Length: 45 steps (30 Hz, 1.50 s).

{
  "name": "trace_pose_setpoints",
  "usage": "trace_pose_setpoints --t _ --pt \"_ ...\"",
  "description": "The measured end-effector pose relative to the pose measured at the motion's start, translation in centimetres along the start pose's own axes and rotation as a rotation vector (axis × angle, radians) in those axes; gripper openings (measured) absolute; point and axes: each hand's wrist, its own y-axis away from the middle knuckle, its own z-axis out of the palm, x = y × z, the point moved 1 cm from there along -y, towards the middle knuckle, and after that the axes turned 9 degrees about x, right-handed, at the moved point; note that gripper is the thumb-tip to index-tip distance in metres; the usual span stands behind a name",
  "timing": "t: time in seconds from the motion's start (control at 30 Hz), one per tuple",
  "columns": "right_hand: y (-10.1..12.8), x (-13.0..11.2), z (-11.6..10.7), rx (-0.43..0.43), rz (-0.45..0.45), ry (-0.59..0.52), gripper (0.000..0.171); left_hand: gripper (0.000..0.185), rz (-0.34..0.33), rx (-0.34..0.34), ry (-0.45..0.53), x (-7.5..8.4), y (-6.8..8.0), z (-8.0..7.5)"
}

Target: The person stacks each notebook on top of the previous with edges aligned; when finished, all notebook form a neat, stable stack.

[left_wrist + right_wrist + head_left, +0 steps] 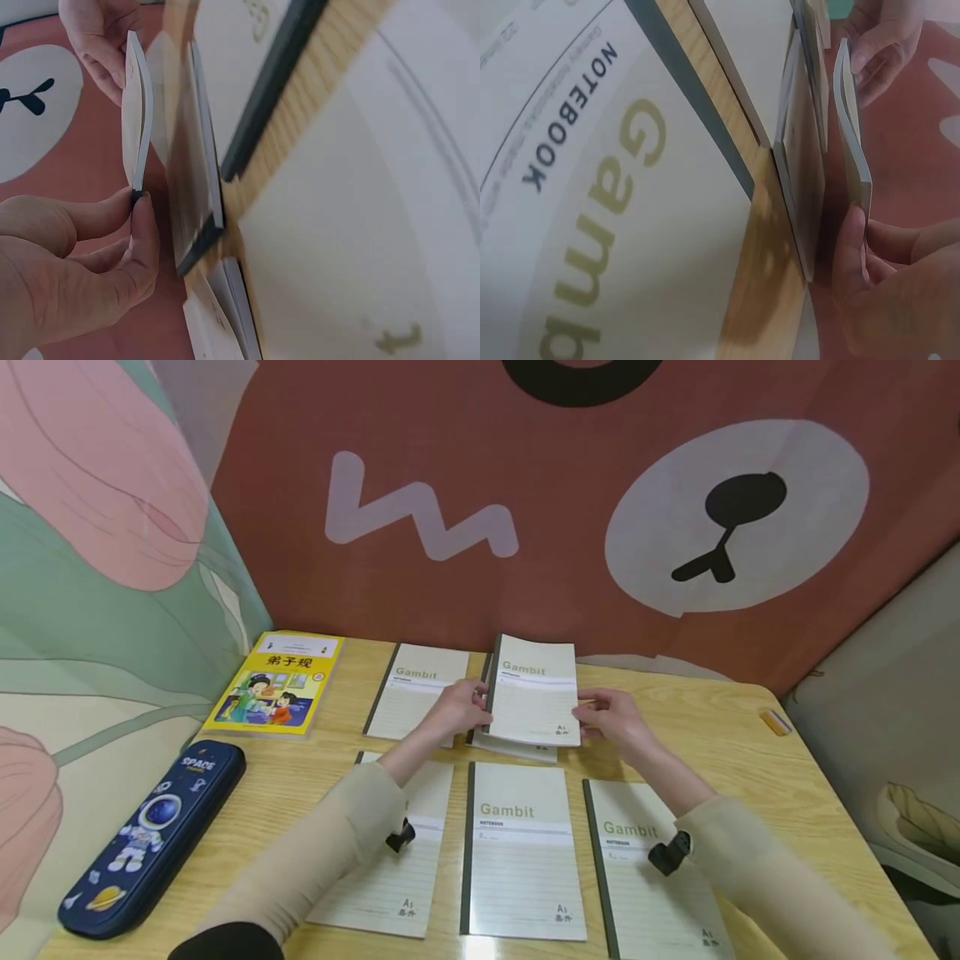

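Note:
A white Gambit notebook (532, 693) with a dark spine is held up by both hands, above another notebook (517, 748) lying on the table. My left hand (457, 706) pinches its spine edge between thumb and fingers, as the left wrist view shows with the left hand (97, 262) at the dark binding. On the opposite edge, my right hand (611, 714) grips the pages with thumb and fingers, seen too in the right wrist view, where the right hand (892, 277) holds a corner. A gap shows between the held notebook (851, 127) and the one below.
Left of the held one lies a notebook (420, 685). Nearer me is a row of three: a left notebook (390, 893), a middle notebook (521, 860) and a right notebook (652, 902). A yellow book (277, 685), a navy pencil case (153, 839) and an eraser (776, 722) sit outward.

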Motion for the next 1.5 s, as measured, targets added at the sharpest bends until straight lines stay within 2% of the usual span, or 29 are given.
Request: trace_pose_setpoints --t 0.2,0.53,0.9,1.13,1.37,1.5 --pt "-0.1 0.0 1.5 0.006 0.005 0.021 0.048 0.057 -0.021 0.001 -0.085 -0.9 -0.2 -0.5" --pt "-0.3 0.8 3.2 0.032 0.015 0.032 0.044 0.055 0.014 0.002 -0.236 -2.0 -0.7 -0.1" --pt "-0.3 1.2 3.8 0.091 -0.006 0.137 0.042 0.048 0.043 0.04 -0.294 -1.5 -0.3 0.7" --pt "-0.2 1.6 4.2 0.08 -0.022 0.23 0.042 0.039 0.112 0.054 -0.415 -1.1 0.0 1.2" --pt "-0.4 1.8 4.5 0.072 -0.03 0.292 0.044 0.029 0.102 0.065 -0.386 -1.4 -0.1 1.3" --pt "-0.8 1.8 4.5 0.076 -0.036 0.314 0.044 0.032 0.089 0.065 -0.349 -1.5 -0.2 1.3"
